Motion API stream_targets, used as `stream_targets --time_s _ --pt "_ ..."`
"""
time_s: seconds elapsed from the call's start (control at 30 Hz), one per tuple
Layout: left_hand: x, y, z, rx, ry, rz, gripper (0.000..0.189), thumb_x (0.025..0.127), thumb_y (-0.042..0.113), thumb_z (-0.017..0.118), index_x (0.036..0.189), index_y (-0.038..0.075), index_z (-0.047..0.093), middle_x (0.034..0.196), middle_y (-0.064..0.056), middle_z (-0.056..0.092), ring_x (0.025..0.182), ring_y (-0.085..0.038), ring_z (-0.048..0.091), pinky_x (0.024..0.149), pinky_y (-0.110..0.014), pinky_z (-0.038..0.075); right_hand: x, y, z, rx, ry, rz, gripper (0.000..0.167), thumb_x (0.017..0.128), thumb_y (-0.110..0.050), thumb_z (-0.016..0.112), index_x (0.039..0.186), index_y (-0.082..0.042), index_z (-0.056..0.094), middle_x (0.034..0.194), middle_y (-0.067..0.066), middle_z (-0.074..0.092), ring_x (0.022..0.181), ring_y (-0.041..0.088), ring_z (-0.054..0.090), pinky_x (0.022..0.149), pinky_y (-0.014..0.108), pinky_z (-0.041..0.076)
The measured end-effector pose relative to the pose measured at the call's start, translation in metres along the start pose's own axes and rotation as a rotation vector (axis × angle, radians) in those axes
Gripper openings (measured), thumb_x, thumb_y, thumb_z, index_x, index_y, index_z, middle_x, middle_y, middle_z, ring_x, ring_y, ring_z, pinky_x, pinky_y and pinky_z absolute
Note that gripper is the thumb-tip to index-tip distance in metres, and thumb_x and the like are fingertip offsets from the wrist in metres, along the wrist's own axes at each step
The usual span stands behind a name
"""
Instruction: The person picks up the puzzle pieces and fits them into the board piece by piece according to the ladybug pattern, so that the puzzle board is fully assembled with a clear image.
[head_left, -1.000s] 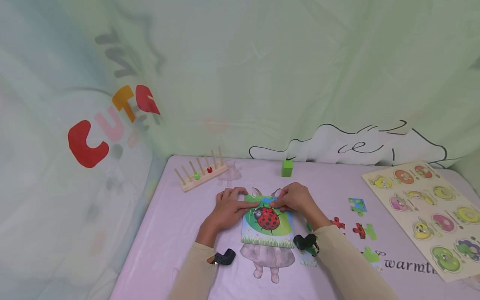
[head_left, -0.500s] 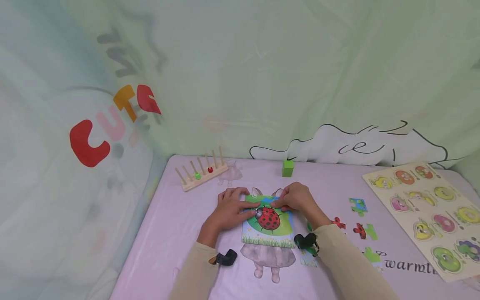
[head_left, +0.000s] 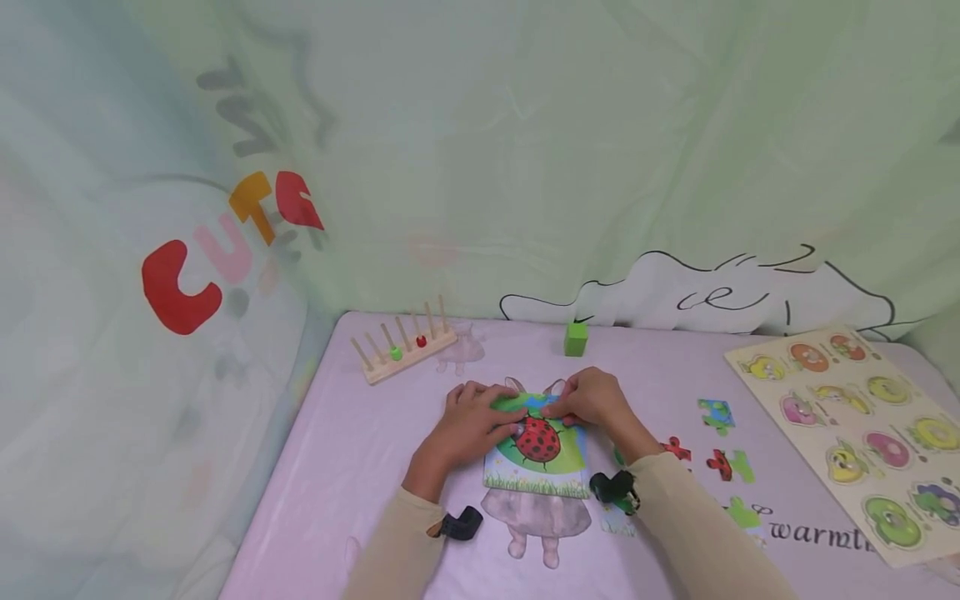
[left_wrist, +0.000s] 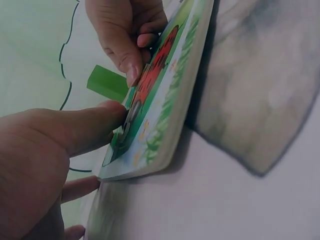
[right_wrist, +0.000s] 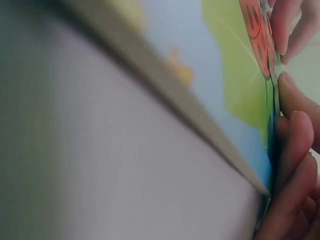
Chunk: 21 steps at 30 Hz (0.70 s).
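A square ladybug jigsaw puzzle lies on the table between both hands, its thick pale board edge showing in the left wrist view. My left hand reaches over its upper left part, index finger and thumb extended onto the picture. In the left wrist view the left thumb presses beside a slightly raised puzzle piece. My right hand is at the upper right, thumb and fingers pinching at a puzzle piece near the ladybug's upper edge. The fingers hide part of the top row.
Loose puzzle pieces are scattered to the right, some partly behind the right forearm. A wooden fruit board lies at the far right. At the back stand a pegged rack with two beads and a green block.
My left hand has slid slightly right and up over the puzzle, covering more of the ladybug's head. The right hand has stayed nearly in place.
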<state>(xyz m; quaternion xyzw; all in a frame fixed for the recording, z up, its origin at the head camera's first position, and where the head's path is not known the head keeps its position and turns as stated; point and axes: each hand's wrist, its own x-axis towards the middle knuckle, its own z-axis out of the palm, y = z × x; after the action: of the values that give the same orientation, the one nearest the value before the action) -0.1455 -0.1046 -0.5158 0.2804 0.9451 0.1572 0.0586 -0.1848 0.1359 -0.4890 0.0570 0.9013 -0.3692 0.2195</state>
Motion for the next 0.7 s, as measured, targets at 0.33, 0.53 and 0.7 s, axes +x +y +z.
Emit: stream_targets --time_s 0.33,0.53,0.7 --pt "0.001 -0.004 0.002 0.025 -0.022 -0.010 0.037 0.106 0.049 0.049 0.142 0.046 0.055 0.157 0.018 0.045 0.126 -0.019 0.043 0.117 -0.055 0.024 0.002 0.012 -0.010 -0.129 0.004 -0.351 0.025 0.086 -0.030 0.083 0.106 -0.016 0.082 0.088 -0.002 0.074 0.085 0.016 0.061 0.075 0.032 0.047" --pt "0.000 -0.009 0.005 0.007 -0.019 0.010 0.038 0.106 0.048 0.048 0.143 0.045 0.055 0.158 0.017 0.044 0.127 -0.019 0.042 0.115 -0.055 0.024 0.010 0.013 -0.008 -0.161 -0.066 -0.429 0.024 0.084 -0.025 0.085 0.107 -0.019 0.083 0.109 -0.001 0.076 0.102 0.019 0.066 0.089 0.037 0.052" --pt "-0.001 -0.010 0.004 -0.037 -0.030 0.022 0.038 0.106 0.046 0.049 0.144 0.044 0.054 0.159 0.016 0.043 0.127 -0.020 0.040 0.114 -0.055 0.023 0.015 0.010 -0.007 -0.216 -0.071 -0.412 0.023 0.079 -0.026 0.088 0.101 -0.023 0.084 0.103 -0.004 0.075 0.098 0.017 0.067 0.085 0.035 0.053"
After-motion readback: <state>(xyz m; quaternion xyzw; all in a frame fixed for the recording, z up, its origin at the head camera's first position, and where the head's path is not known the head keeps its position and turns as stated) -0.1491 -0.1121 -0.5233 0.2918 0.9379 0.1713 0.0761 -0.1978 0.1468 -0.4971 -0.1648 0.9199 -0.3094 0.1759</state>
